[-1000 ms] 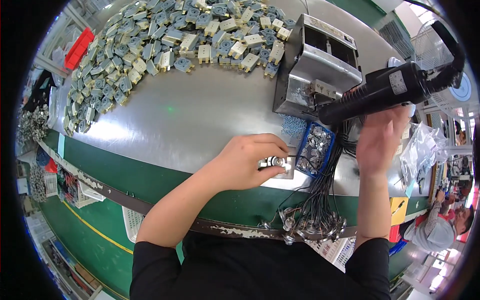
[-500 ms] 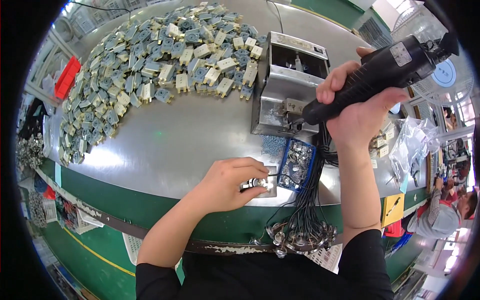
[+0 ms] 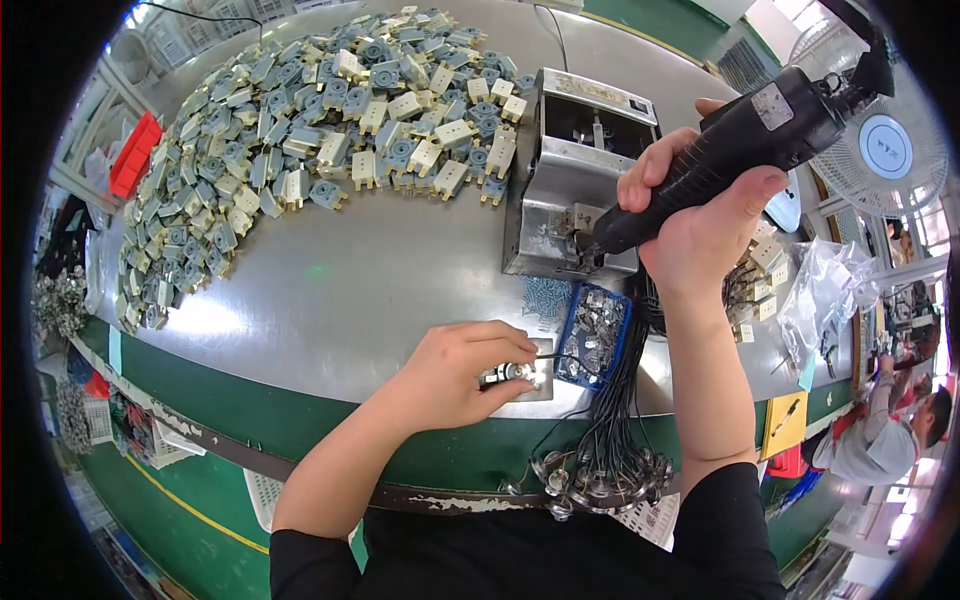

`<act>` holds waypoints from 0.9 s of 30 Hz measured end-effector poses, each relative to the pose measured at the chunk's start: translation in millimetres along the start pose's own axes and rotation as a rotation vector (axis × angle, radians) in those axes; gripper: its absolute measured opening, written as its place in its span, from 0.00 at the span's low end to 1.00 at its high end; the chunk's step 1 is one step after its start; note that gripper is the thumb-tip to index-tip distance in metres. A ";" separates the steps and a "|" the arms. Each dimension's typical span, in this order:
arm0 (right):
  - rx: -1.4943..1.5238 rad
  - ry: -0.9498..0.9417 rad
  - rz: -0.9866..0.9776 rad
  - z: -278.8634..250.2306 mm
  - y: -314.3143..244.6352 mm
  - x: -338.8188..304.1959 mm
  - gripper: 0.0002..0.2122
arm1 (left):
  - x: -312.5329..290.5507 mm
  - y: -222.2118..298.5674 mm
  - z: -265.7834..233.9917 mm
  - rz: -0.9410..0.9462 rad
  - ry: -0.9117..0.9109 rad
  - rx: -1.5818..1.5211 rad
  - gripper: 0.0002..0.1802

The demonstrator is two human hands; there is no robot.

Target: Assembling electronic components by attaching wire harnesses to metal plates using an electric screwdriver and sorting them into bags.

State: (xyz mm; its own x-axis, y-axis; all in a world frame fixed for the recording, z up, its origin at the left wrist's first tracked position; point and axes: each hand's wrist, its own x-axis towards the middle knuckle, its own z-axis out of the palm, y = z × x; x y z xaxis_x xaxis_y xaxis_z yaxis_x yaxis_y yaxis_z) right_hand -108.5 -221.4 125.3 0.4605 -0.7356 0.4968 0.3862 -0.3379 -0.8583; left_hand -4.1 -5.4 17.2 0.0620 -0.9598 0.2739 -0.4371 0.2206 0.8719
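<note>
My right hand (image 3: 700, 240) is wrapped round a black electric screwdriver (image 3: 745, 128). The screwdriver's lower end is at the front of a metal box-shaped screw feeder (image 3: 580, 165); where its bit sits I cannot make out. My left hand (image 3: 455, 368) pinches a small round metal fitting (image 3: 516, 371) between thumb and fingers, low over a small metal plate (image 3: 542, 385) near the table's front edge. A black wire runs from that fitting toward the right. Beside the plate stands a blue tray (image 3: 566, 345) of small metal pieces, with loose screws (image 3: 546, 297) lying just behind it.
A large heap of grey and cream plug-like parts (image 3: 340, 120) covers the back left. Black cables (image 3: 625, 380) with round metal ends hang over the front edge. Right of my arm are more cream parts (image 3: 765, 280), a clear plastic bag (image 3: 825, 295) and a fan (image 3: 885, 150). Another person (image 3: 880, 440) sits far right.
My right hand has brought the screwdriver slightly left, its lower end closer to the front of the screw feeder. My left hand stays in place with the metal fitting.
</note>
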 end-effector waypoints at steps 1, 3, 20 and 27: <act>0.001 -0.001 0.000 0.2 -0.4 0.2 0.49 | 0.0 0.1 -0.1 0.006 0.002 0.000 0.15; 0.013 -0.005 -0.009 -0.6 -1.3 0.1 0.49 | -0.2 0.9 -0.3 0.000 0.000 0.000 0.15; 0.037 0.009 -0.011 -0.2 -1.4 -1.1 0.50 | 0.2 -1.7 0.6 0.002 0.006 -0.007 0.16; 0.006 -0.031 -0.003 -0.9 -0.8 -3.1 0.50 | -0.2 0.0 0.3 0.010 0.007 -0.010 0.16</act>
State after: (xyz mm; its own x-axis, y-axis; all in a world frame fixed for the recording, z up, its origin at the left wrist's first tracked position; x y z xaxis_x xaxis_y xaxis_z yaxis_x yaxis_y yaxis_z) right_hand -110.9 -219.4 124.2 0.4837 -0.7162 0.5031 0.3921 -0.3366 -0.8561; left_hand -4.3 -5.3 17.1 0.0637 -0.9563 0.2855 -0.4289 0.2321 0.8730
